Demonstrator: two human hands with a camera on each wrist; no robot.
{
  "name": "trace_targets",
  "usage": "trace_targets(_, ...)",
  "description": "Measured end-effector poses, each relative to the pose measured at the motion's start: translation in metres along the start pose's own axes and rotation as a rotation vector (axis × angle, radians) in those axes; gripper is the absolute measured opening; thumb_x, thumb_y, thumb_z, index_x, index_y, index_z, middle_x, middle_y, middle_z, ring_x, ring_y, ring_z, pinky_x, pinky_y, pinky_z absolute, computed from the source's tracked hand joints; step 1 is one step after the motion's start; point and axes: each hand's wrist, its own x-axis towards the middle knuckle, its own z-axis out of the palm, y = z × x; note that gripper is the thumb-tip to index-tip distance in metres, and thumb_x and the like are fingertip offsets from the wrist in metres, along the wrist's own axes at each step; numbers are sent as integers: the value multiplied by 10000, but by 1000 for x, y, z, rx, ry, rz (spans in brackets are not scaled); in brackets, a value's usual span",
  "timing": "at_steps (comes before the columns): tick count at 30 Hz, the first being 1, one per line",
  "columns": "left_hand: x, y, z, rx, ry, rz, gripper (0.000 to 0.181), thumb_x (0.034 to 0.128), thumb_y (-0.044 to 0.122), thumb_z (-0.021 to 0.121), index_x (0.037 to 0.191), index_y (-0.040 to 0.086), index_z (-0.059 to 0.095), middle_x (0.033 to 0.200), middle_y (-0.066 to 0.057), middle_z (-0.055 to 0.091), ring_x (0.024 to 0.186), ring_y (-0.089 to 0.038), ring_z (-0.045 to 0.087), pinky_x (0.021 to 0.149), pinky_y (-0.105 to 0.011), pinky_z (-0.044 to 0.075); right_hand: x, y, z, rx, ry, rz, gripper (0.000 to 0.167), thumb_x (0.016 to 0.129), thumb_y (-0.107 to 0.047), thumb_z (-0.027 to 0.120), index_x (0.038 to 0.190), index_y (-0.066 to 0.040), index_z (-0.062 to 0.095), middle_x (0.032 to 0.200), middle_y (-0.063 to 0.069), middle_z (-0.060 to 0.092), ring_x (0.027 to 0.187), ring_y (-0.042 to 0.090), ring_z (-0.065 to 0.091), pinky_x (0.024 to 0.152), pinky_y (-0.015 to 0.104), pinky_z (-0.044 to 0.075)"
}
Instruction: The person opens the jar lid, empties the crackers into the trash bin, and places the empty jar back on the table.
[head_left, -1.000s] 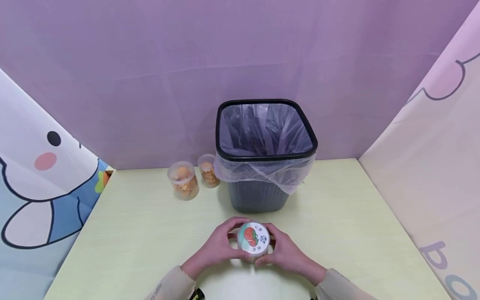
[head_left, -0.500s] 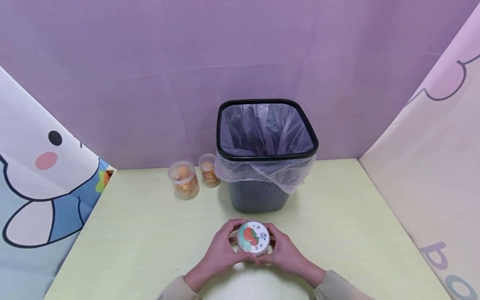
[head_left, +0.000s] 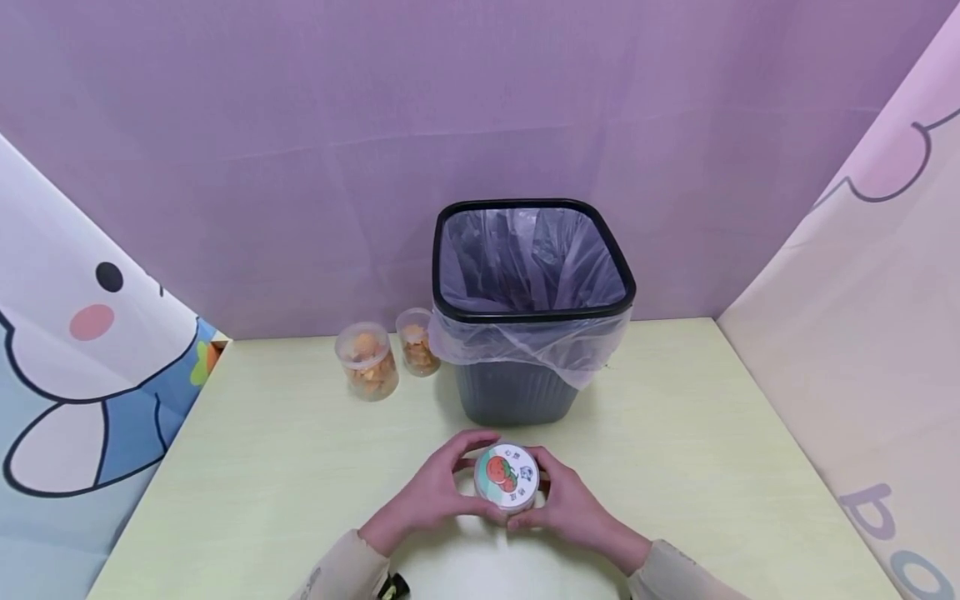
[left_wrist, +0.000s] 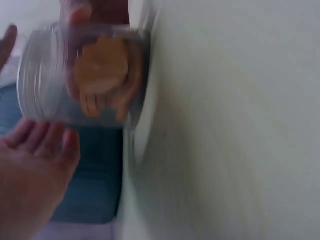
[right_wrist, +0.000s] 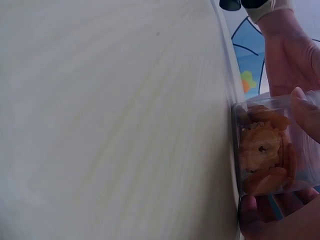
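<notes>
While both hands bend in around it, the jar [left_wrist: 102, 75] stands upright near six o'clock in the head view, its base down at the desk [head_left: 712, 467]. From nine o'clock the left hand [head_left: 431, 500] holds it high, level with the lid [head_left: 507, 477], fingers on the far side and thumb on the near side. From three o'clock the right hand [head_left: 570, 510] grips it lower, fingers and thumb round the body. Each grip is clamped on the jar. The lid is on, white and teal with red fruit drawn on it. Orange-brown snacks [right_wrist: 262, 150] show through the clear wall, low in the jar.

At twelve o'clock from the jar, near it, stands the dark bin [head_left: 517, 396], a pale liner [head_left: 495, 342] folded over its side. A small tub [head_left: 418, 354] sits at eleven o'clock, just beside the bin, and a big tub [head_left: 371, 375] at ten; both hold similar snacks. Pale sleeves [head_left: 348, 567] enter at five and seven o'clock. A purple cloth [head_left: 375, 167] hangs at twelve, behind the bin; a cartoon panel [head_left: 75, 358] slopes at nine, a paler panel [head_left: 862, 333] at three.
</notes>
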Motion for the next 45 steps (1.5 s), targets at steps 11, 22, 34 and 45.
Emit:
trace_targets(11, 22, -12, -25, -111, -309, 62, 876, 772, 197, 874, 1507, 111, 406, 1543, -142, 394, 1416, -249, 364, 1146, -397, 310, 1, 1, -1, -7, -7, -10, 842, 652, -125, 939, 1369, -94, 500, 1300, 23, 578, 1164, 188, 570, 984, 282, 471)
trace_targets(22, 35, -16, -31, -134, -456, 3, 894, 756, 252, 884, 1513, 180, 415, 1519, 8, 450, 1410, -197, 373, 1156, -348, 277, 2, 2, -1, -15, -11, -7, 838, 651, -130, 939, 1364, -96, 500, 1310, 18, 576, 1179, 199, 563, 997, 290, 464)
trace_targets(34, 26, -13, -23, -14, -325, 18, 827, 729, 132, 882, 1458, 194, 497, 1438, 46, 527, 1320, -188, 467, 1115, -359, 339, 1, 3, -1, 3, -9, -21, 843, 646, -121, 938, 1365, -92, 500, 1310, 25, 573, 1180, 195, 563, 998, 290, 468)
trace_targets(45, 12, -5, -8, 50, -126, -13, 827, 693, 194, 916, 1424, 247, 533, 1399, 85, 547, 1282, -164, 494, 1080, -438, 366, 1, 1, -1, 8, -4, -23, 848, 642, -141, 944, 1365, -97, 504, 1309, 17, 572, 1178, 186, 561, 990, 283, 471)
